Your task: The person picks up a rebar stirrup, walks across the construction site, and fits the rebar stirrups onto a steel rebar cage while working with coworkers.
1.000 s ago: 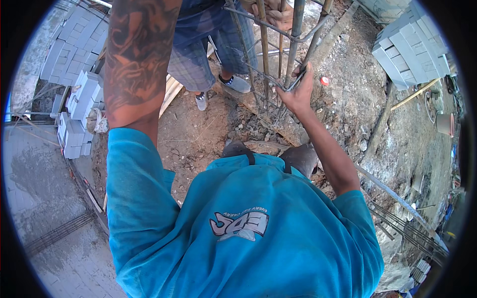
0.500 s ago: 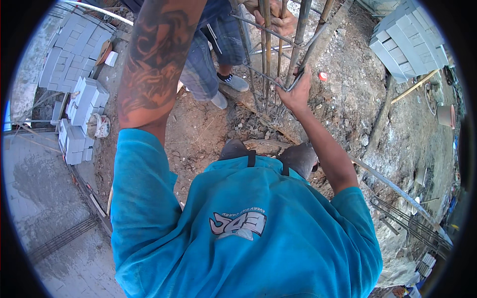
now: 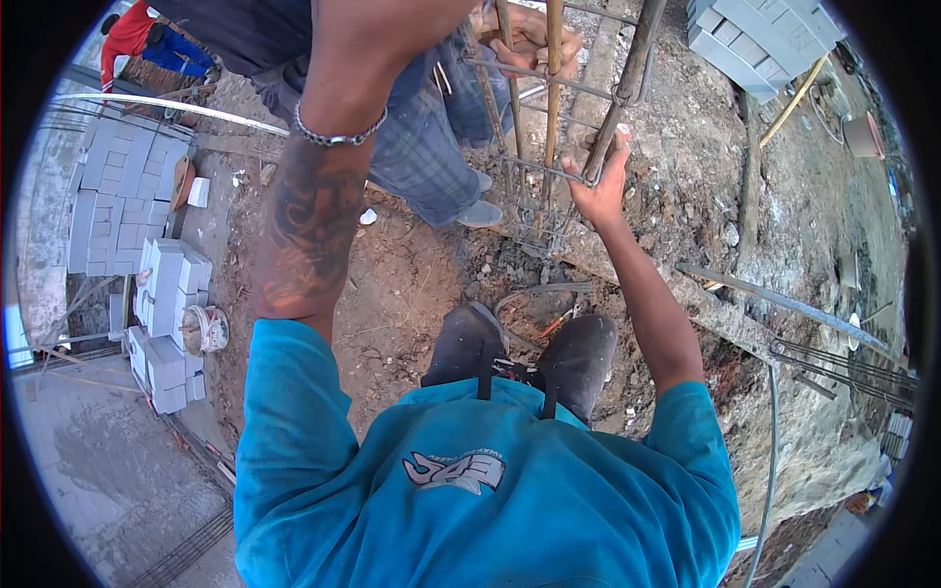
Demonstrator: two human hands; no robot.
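Head cam: R hand (image 3: pixel 600 191) is wrapped round a corner bar of the rebar cage (image 3: pixel 553 118), where a bent stirrup (image 3: pixel 534 165) meets it, thumb on one side, fingers on the other. Cage is at upper ctr, a bit R of mid, bars rising from rubbly dirt (image 3: pixel 392 304) in front of the person's knees (image 3: pixel 578 353). L forearm (image 3: pixel 309 216), tattooed, reaches up to the cage's L; chain bracelet (image 3: pixel 338 140) at wrist. L hand (image 3: pixel 392 34) is cut off by the top edge, fingers out of view, so can't tell if spread or pinching anything. Co-worker's hand (image 3: pixel 537 39) is at the cage's upper bars; co-worker stands opp. in plaid shorts (image 3: pixel 417 171) & grey shoes (image 3: pixel 480 214). Thin orange item (image 3: pixel 557 323) lies on the ground btwn the knees. Far L: grey blocks (image 3: pixel 123 186) in stacks, white bucket (image 3: pixel 214 328) just beside the lower one; 2nd person in red top (image 3: pixel 127 37), upper L. R side: another block stack (image 3: pixel 765 39), pinkish bucket (image 3: pixel 863 135) nr the rim, thin rods (image 3: pixel 843 367) below. Teal shirt (image 3: pixel 480 529) fills lower ctr.
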